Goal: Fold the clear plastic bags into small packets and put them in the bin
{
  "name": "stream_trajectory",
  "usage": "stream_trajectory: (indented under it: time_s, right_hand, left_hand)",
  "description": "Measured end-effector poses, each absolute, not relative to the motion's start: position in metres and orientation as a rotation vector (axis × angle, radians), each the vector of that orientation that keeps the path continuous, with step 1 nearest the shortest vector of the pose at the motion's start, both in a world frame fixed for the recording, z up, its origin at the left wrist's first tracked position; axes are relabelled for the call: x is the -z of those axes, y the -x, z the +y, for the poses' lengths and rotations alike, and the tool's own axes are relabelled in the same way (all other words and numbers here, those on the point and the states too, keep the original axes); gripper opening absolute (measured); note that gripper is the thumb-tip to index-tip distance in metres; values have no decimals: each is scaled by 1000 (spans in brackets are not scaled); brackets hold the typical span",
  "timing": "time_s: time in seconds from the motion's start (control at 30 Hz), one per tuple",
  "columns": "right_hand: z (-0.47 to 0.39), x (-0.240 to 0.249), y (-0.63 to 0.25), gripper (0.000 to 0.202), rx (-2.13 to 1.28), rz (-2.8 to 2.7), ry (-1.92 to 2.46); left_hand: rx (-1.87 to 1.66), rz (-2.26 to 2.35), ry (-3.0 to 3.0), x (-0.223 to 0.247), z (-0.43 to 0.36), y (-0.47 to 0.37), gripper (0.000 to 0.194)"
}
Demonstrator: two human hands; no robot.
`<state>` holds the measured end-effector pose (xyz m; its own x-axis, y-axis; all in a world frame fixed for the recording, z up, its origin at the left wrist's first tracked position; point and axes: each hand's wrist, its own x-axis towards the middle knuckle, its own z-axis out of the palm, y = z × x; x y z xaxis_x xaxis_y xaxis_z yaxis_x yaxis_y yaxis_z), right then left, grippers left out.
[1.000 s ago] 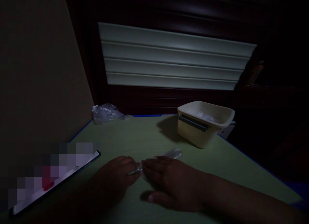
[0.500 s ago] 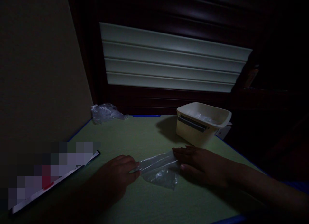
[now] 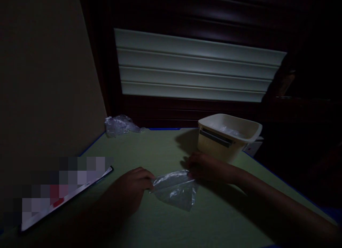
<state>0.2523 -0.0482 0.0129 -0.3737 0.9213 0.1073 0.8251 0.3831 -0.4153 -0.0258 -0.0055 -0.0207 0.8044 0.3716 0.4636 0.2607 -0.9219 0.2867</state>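
Head view: right hand (image 3: 204, 168), flat earlier, now curls.
Plastic bag (image 3: 173, 192): more uncovered, apparently smoothed.
Left fingers (image 3: 145, 175): pinching its end.
Right fingers (image 3: 192, 160): cannot tell grip.

Clear plastic bag (image 3: 173, 194): thin, see-through, flat, lightly creased, bright glints along folds. Spread between left hand (image 3: 132, 189) and right hand (image 3: 205, 168). Left end narrow, at left hand's fingertips, pinched. Far right corner at right hand's fingertips; firm grip there hard to tell. Band folded along far edge, running from hand to hand. Loose part widens toward wearer, near corner pointed, below right hand's fingers.
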Motion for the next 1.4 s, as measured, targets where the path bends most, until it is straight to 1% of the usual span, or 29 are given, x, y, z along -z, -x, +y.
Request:
stream_trajectory:
  time_s: [0.03,0.17,0.2,0.3,0.37,0.53,0.63,0.67,0.77,0.83,0.93,1.0,1.13,1.2,1.3,1.4]
  right_hand:
    - [-49,-10,-251,5,-419,-2310,1517]
    - [-58,-3,-243,8,-355,-2220,1456]
    - [-61,-2,-242,9,-343,-2201,1442]
    - [-67,-2,-239,10,-338,-2159,1411]
    - [-68,-2,-238,12,-332,-2128,1397]
    - [-69,-2,-234,13,-352,-2080,1375]
    - [-69,0,-234,11,-440,-2072,1350]
    - [-69,1,-234,13,-487,-2055,1338]
    - [-68,4,-236,41,-652,-1983,1306]
    - [-66,6,-238,48,-736,-1955,1294]
    - [-64,6,-237,43,-831,-1924,1303]
    - [-63,6,-237,37,-835,-1922,1335]
    - [-62,5,-237,13,-776,-1956,1419]
    - [-62,5,-238,6,-741,-1970,1442]
    - [-63,4,-238,2,-678,-2007,1459]
    - [-64,1,-238,4,-607,-2066,1445]
  left_hand:
    - [-778,513,-2756,18,-7,26,37]
    - [-859,751,-2594,15,-12,23,28]
    - [-890,835,-2537,15,-13,22,28]
    - [-928,992,-2377,17,-14,19,44]
    - [-884,1040,-2305,16,-15,19,45]
    - [-708,1046,-2303,8,-15,19,29]
    - [-643,1004,-2351,7,-12,19,22]
    - [-630,986,-2365,7,-11,19,21]
    - [-627,958,-2395,7,-8,19,21]
    - [-633,963,-2400,7,-9,19,21]
    - [-648,972,-2383,7,-10,18,21]
    - [-671,967,-2374,8,-11,18,20]
    - [-704,903,-2408,11,-10,20,18]
    - [-714,839,-2439,12,-8,21,17]
    - [-744,733,-2477,14,-6,21,16]
    - [-734,696,-2510,13,-7,21,18]
